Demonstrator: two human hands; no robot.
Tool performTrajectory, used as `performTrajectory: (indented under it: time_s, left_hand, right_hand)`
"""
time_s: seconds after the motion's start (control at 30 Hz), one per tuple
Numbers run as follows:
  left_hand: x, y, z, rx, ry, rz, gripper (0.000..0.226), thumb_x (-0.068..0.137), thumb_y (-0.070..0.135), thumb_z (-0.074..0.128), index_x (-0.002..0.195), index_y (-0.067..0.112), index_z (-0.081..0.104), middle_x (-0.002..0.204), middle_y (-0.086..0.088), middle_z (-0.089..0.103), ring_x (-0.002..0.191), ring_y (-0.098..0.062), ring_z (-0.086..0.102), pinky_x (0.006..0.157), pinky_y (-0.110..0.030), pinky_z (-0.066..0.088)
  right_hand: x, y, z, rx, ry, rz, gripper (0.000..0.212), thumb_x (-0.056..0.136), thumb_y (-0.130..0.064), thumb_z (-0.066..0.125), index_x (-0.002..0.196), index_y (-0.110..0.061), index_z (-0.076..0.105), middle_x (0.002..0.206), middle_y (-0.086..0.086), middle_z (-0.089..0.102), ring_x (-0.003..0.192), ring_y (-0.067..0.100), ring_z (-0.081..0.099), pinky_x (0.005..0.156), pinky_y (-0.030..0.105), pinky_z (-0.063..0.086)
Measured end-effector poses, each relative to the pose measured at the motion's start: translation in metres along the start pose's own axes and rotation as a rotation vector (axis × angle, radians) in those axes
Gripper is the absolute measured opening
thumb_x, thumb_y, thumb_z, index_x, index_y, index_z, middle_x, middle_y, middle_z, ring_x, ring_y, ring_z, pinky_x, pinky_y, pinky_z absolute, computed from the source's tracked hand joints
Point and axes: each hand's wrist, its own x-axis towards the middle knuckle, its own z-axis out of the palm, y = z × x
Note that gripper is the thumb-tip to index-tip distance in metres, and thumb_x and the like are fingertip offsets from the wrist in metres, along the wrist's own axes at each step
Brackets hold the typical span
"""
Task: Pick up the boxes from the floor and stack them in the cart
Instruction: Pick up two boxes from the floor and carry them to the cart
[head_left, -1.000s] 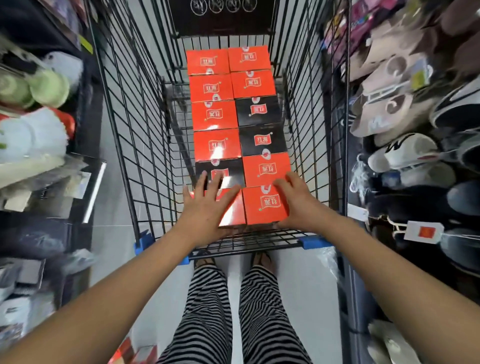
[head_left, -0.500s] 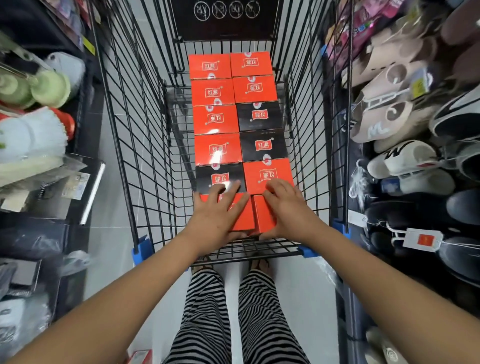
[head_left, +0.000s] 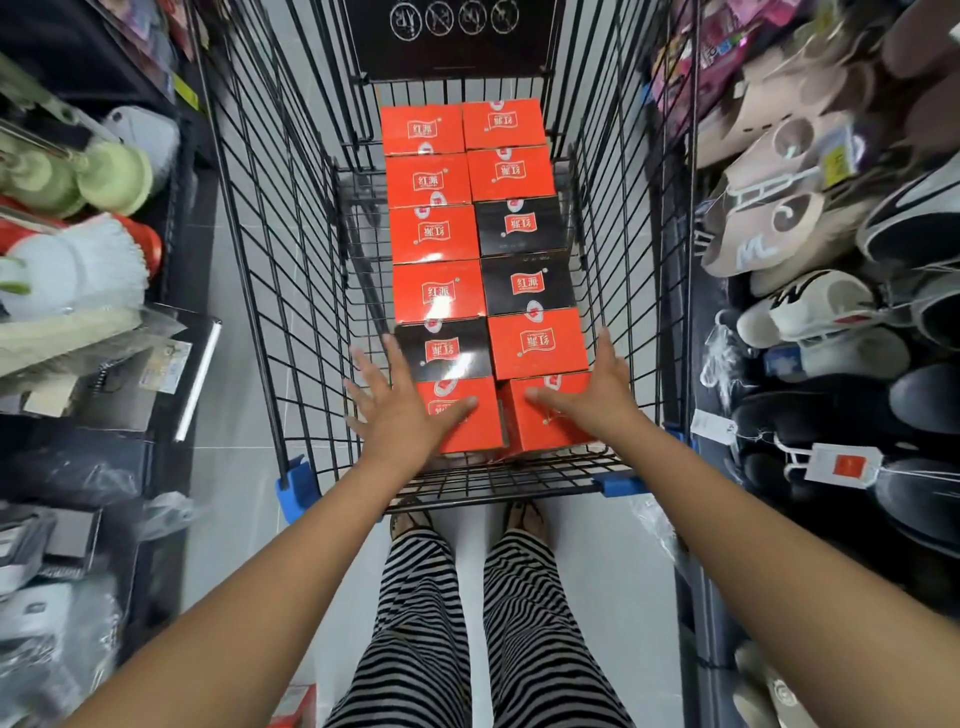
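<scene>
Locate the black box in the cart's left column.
Head view: the black box lies second from the near end, directly beyond the nearest orange box, beside the left hand.

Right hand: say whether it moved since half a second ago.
Yes. The right hand has slid right across the nearest right orange box, from its inner edge to its outer edge, toward the cart's right wall.

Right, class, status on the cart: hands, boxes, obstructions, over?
Left hand open over near-left orange cardboard box. Right hand open over near-right orange cardboard box. Black wire cart shows twelve boxes; nothing in the way.
</scene>
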Motion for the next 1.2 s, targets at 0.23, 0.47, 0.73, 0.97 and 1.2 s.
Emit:
performTrajectory:
  time_s: [0.23, 0.47, 0.73, 0.97, 1.2]
  left_hand:
    - [0.015, -0.009, 0.008, -0.556, -0.109, -0.210, 0.144, 0.052, 0.043, 0.091, 0.150, 0.033, -0.015, 0.154, -0.004, 0.031, 0.133, -0.027, 0.042, 0.106, -0.035, 0.038]
    - [0.013, -0.015, 0.013, -0.501, -0.106, -0.032, 0.130, 0.065, 0.038, 0.086, 0.152, 0.033, -0.010, 0.143, 0.014, 0.036, 0.127, -0.010, 0.040, 0.099, -0.023, 0.034]
    - [0.016, -0.022, 0.011, -0.403, -0.118, 0.044, 0.129, 0.065, 0.031, 0.087, 0.151, 0.038, -0.009, 0.145, 0.009, 0.042, 0.124, -0.008, 0.044, 0.095, -0.020, 0.036]
    - [0.024, -0.028, 0.013, -0.416, -0.130, -0.009, 0.136, 0.058, 0.045, 0.086, 0.146, 0.046, -0.017, 0.148, 0.004, 0.042, 0.131, -0.023, 0.045, 0.107, -0.039, 0.039]
    - [0.029, -0.027, 0.027, -0.547, -0.160, -0.024, 0.134, 0.061, 0.041, 0.088, 0.146, 0.044, -0.016, 0.149, 0.005, 0.041, 0.130, -0.020, 0.047, 0.102, -0.038, 0.044]
  right_hand:
    - [0.008, 0.009, 0.000, 0.225, -0.133, 0.142, 0.058, 0.059, -0.033, 0.091, 0.108, -0.019, 0.064, 0.107, 0.000, 0.070, 0.088, 0.014, 0.065, 0.069, 0.027, 0.052]
    - [0.000, 0.013, 0.002, 0.193, -0.002, 0.013, 0.096, 0.056, -0.029, 0.093, 0.137, -0.026, 0.042, 0.117, -0.005, 0.064, 0.106, 0.018, 0.062, 0.093, 0.034, 0.050]
    - [0.002, 0.003, 0.007, -0.189, -0.190, -0.068, 0.126, 0.065, -0.042, 0.086, 0.142, -0.058, -0.012, 0.142, 0.017, 0.027, 0.131, 0.034, 0.039, 0.106, 0.040, 0.036]
    - [0.012, 0.014, 0.004, -0.195, -0.219, -0.124, 0.126, 0.065, -0.046, 0.085, 0.140, -0.061, -0.015, 0.140, 0.016, 0.031, 0.127, 0.032, 0.043, 0.105, 0.041, 0.039]
    - [0.017, 0.019, 0.004, -0.174, -0.200, -0.119, 0.128, 0.062, -0.044, 0.087, 0.138, -0.064, -0.014, 0.139, 0.014, 0.030, 0.124, 0.030, 0.046, 0.105, 0.043, 0.042]
